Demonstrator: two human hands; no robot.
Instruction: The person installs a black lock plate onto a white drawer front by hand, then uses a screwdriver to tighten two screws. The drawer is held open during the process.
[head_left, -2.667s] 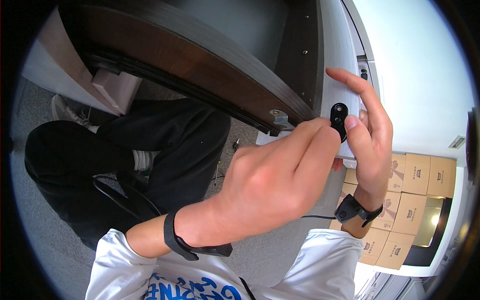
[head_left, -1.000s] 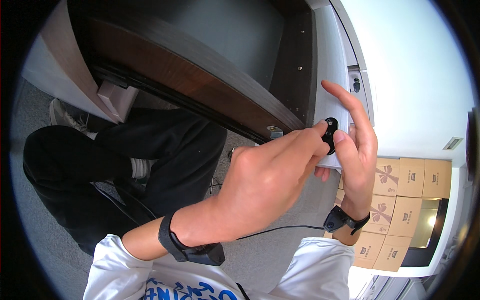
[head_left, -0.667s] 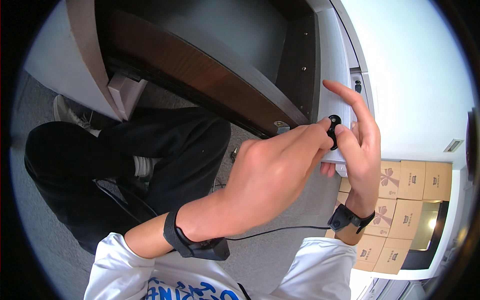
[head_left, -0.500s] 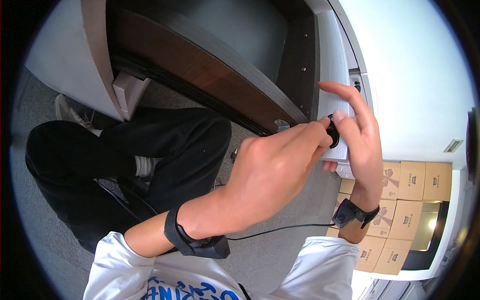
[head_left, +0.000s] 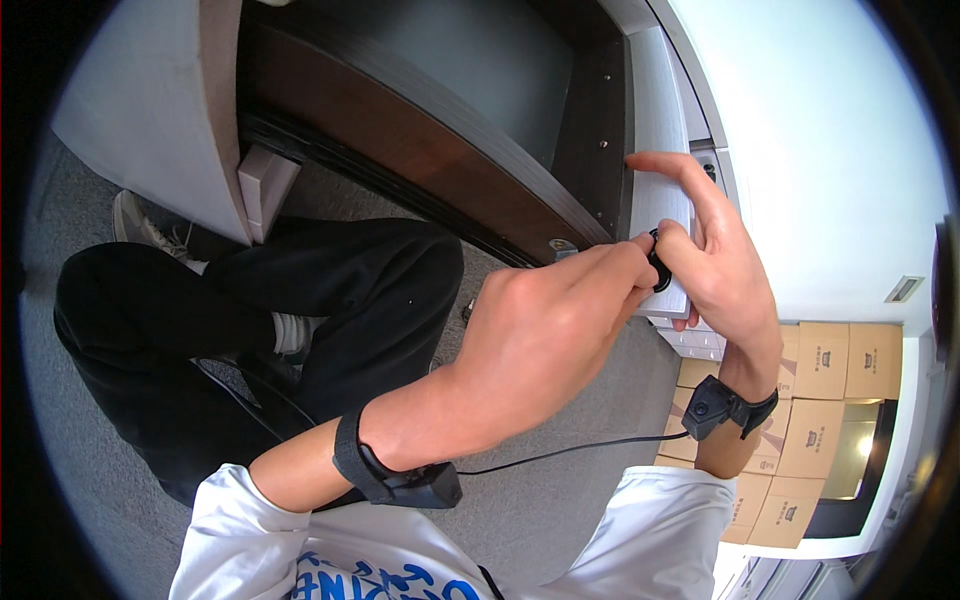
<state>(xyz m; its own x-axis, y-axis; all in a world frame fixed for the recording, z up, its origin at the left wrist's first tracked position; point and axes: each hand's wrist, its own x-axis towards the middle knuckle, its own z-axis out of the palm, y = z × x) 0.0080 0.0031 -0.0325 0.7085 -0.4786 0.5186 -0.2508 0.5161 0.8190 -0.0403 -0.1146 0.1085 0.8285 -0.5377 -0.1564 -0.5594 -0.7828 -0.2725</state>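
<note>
My left hand (head_left: 540, 345) reaches up from the lower left, its fingers pinched on a small black round fitting (head_left: 661, 270) at a pale wood-grain panel (head_left: 655, 110). From the right, my right hand (head_left: 725, 260) presses its thumb on the same fitting. Its index finger arches out over the panel, and other fingertips show under the panel's lower end. My fingers hide part of the fitting, so its exact kind is unclear. The panel stands against a dark brown cabinet (head_left: 420, 130). A shiny metal piece (head_left: 563, 246) sits on the cabinet's edge near my left hand.
My crossed legs in black trousers (head_left: 340, 270) rest on grey carpet (head_left: 560, 470) at the left. A pale panel (head_left: 150, 110) rises at the upper left. Stacked cardboard boxes (head_left: 815, 440) stand at the right. A black cable (head_left: 570, 448) runs between my wrist straps.
My right hand and wrist have shifted slightly right, with the thumb more bent over the fitting. My left hand stays on the fitting. The view has shifted a little.
</note>
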